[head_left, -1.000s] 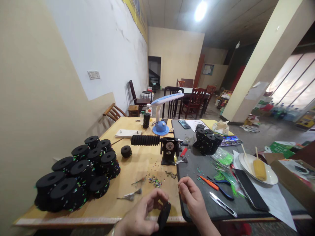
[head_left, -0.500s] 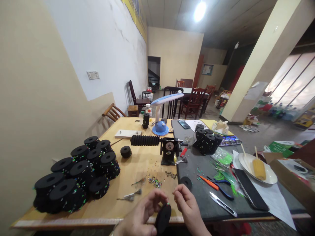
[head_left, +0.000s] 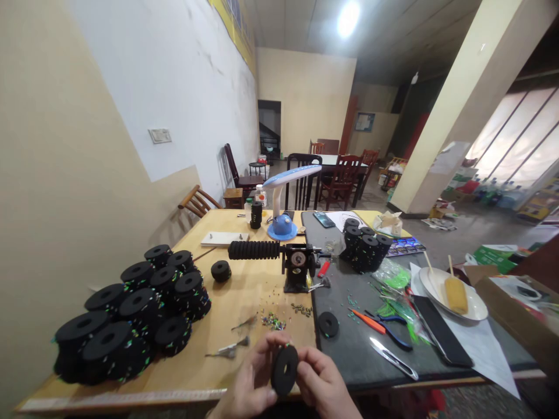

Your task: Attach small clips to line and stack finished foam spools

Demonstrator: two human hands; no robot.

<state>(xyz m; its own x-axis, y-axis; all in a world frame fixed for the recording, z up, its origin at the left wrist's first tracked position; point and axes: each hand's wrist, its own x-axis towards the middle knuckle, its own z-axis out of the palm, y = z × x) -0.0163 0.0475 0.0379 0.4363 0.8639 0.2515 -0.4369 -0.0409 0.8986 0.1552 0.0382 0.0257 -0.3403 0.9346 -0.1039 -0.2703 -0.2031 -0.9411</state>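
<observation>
Near the table's front edge, my left hand (head_left: 252, 378) is closed around the rim of a black foam disc (head_left: 282, 381) with a round hole through its middle. The disc stands tilted on edge, a small coloured bit showing at its top. My right hand (head_left: 321, 378) has its thumb and fingers pinched at the disc's right edge; whether a thread or something else lies between them is too small to see. Just beyond are a pile of tiny colourful beads (head_left: 273, 320) and another flat foam disc (head_left: 328, 324) on the grey mat.
Stacks of black foam discs (head_left: 140, 302) fill the left side. A black hand-cranked winder (head_left: 298, 267) holds a row of discs, with a blue lamp (head_left: 283, 226) behind. To the right lie an orange-handled tool (head_left: 369, 321), pliers (head_left: 399, 334), metal snips (head_left: 393, 358) and a plate (head_left: 430, 285).
My right hand has moved left to the disc's edge. The disc has turned so its face and hole now show, and it sits slightly higher.
</observation>
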